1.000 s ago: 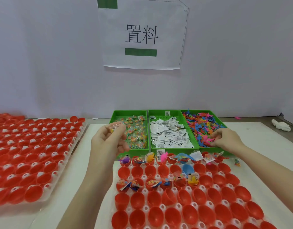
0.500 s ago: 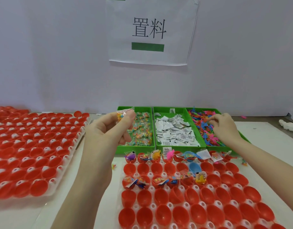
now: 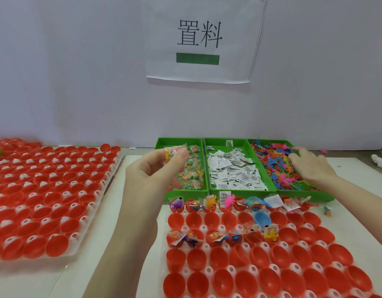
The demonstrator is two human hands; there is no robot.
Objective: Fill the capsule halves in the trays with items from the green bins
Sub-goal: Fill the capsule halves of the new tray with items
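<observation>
Three green bins stand side by side at the back: a left bin point(image 3: 162, 145) of clear candy packets, a middle bin point(image 3: 220, 143) of white paper slips, a right bin point(image 3: 282, 143) of colourful plastic figures. My left hand point(image 3: 151, 175) pinches a candy packet point(image 3: 174, 152) in front of the left bin. Over the right bin, my right hand point(image 3: 310, 166) lies with fingers spread on the figures. In front lies the tray of red capsule halves point(image 3: 261, 257); its back row and part of its third row hold items.
A second tray of red capsule halves point(image 3: 46, 198) lies at the left. One blue capsule half point(image 3: 262, 218) sits in the near tray. A paper sign point(image 3: 198, 37) hangs on the wall behind. A white object point(image 3: 381, 161) lies at the far right.
My left hand has risen a little with the candy packet. My right hand has moved from the near end of the right bin toward its far end and spread its fingers.
</observation>
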